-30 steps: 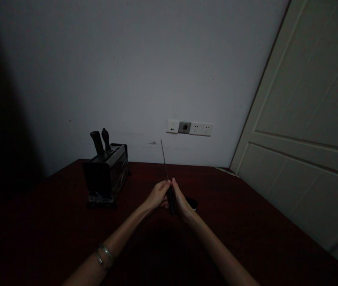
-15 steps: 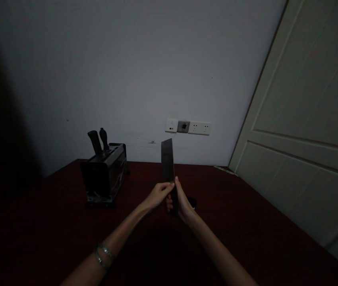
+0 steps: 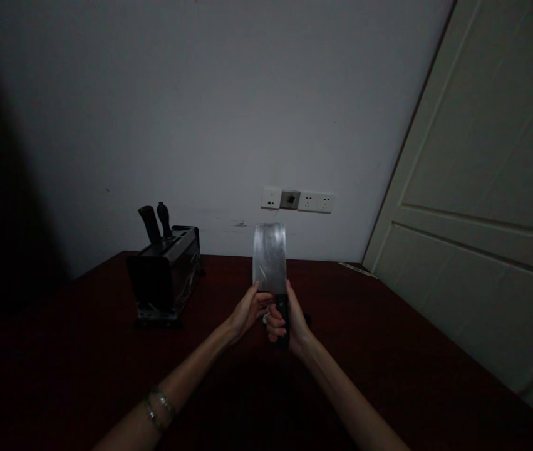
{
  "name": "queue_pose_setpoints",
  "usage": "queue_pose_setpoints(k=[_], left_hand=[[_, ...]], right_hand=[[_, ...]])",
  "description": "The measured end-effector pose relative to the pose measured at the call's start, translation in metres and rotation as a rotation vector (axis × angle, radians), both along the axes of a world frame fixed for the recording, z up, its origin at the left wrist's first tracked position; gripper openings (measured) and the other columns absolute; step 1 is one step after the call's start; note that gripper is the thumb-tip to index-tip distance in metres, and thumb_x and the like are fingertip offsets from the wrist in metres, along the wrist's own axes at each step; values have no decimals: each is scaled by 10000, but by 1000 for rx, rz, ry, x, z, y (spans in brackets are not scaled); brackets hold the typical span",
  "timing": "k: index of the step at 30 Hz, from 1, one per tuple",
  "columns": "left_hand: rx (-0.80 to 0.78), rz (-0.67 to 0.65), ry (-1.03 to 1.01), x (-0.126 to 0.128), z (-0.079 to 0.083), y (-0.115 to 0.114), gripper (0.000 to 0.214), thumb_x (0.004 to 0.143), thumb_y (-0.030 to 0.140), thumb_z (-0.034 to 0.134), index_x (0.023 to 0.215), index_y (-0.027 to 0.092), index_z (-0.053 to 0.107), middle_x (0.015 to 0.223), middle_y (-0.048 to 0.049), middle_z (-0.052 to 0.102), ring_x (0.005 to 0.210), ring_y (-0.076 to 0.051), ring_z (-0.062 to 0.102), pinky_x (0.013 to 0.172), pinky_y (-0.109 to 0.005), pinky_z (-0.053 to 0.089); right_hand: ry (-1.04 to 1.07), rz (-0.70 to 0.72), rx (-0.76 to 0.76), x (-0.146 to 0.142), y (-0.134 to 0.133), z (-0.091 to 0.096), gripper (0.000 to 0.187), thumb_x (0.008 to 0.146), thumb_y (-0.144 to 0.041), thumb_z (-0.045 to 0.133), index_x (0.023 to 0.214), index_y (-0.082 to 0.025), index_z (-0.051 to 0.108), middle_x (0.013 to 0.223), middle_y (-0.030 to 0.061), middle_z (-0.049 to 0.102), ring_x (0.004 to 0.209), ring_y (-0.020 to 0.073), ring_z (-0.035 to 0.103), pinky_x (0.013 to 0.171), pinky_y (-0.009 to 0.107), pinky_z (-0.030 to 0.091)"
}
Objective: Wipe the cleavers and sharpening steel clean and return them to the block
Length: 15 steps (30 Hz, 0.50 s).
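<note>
A cleaver with a broad silver blade stands upright above the dark red table, its flat side facing me. My right hand is closed round its black handle. My left hand pinches the blade's lower left corner with thumb and fingers. A black knife block stands to the left on the table, with two dark knife handles sticking out of its top.
A white wall with a row of sockets runs behind the table. A cream panelled door stands at the right. A small dark object lies on the table behind my right hand. The left side is in deep shadow.
The cleaver has turned in my hands from edge-on to showing its full flat blade. Both hands stayed in about the same place above the table.
</note>
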<state>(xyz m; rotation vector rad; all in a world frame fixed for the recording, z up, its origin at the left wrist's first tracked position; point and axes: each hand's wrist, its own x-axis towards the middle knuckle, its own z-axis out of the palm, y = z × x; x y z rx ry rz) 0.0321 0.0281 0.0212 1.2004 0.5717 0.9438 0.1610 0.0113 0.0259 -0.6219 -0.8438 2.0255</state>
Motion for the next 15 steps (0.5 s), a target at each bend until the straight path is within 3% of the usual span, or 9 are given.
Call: queue_pose_setpoints(k=[3, 7, 12, 15], left_hand=[[-40, 137, 37, -1, -10, 9, 566, 751, 592, 460, 877, 78, 659, 962, -142, 646, 997, -244, 549, 925, -362, 341], [44, 111, 83, 3, -24, 17, 413, 687, 454, 604, 828, 74, 685, 909, -137, 674, 918, -241, 589, 876, -346, 383], [369, 173, 409, 12, -38, 20, 233, 725, 242, 513, 798, 116, 694, 800, -69, 687, 777, -195, 602, 750, -298, 439], [628, 158, 662, 19, -41, 15, 267, 720, 125, 455, 869, 135, 675, 852, -69, 673, 801, -187, 593, 762, -300, 438]], right_hand=[[115, 85, -33, 12, 3, 0, 699, 712, -789, 230, 374, -189, 346, 300, -76, 243, 243, 43, 187, 285, 199, 270], [211, 123, -95, 30, 9, -2, 692, 726, -778, 224, 374, -190, 318, 310, -87, 209, 259, 35, 145, 294, 193, 243], [248, 59, -160, 45, 12, -4, 675, 737, -766, 218, 380, -197, 284, 322, -87, 205, 285, 33, 116, 312, 197, 240], [247, 10, -167, 48, 11, -3, 678, 724, -782, 207, 384, -198, 272, 326, -92, 190, 292, 30, 96, 314, 193, 236]])
